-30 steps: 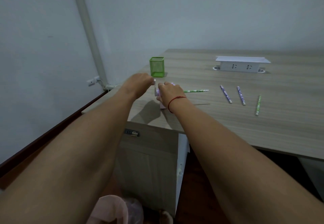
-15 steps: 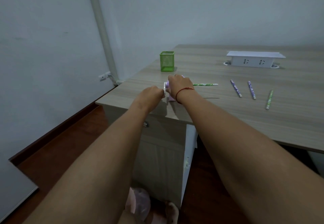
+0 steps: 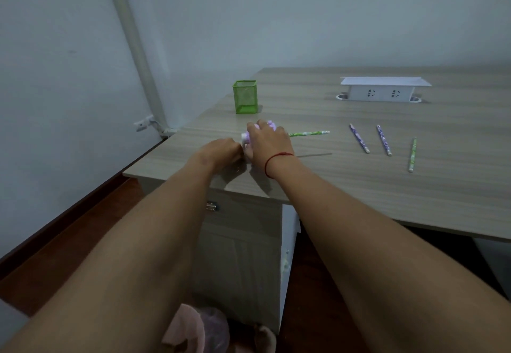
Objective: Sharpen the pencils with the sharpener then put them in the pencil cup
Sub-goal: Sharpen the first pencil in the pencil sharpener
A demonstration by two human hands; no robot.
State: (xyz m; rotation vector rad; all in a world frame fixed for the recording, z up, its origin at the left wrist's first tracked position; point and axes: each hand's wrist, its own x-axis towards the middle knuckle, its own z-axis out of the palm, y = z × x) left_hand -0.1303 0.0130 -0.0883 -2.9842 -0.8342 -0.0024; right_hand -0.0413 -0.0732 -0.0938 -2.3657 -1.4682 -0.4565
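1. Fingers of the right hand [image 3: 269, 142]: curled over the purple sharpener [image 3: 266, 125], holding it on the desk [image 3: 359, 186], forearm stretched forward.
2. Fingers of the left hand [image 3: 221, 151]: curled against the sharpener's white crank [image 3: 244, 138]; whether they grip it cannot be told.
3. Green pencil [image 3: 308, 133]: level, sticking out of the sharpener's right side.
4. Three loose pencils [image 3: 383, 140]: lying further right on the desk.
5. Green cup [image 3: 245, 97]: upright, behind the hands.

The right hand [image 3: 269, 142] covers most of the sharpener [image 3: 244, 138]; only purple & white bits show past its fingers. Near end of the green pencil [image 3: 308, 133] is lost under that hand. The left hand [image 3: 221, 151] has fingertips curled out of sight, grip unclear. Right of both hands, loose pencils [image 3: 383, 140]: tips too small to judge. Forearms cut off at btm edge.
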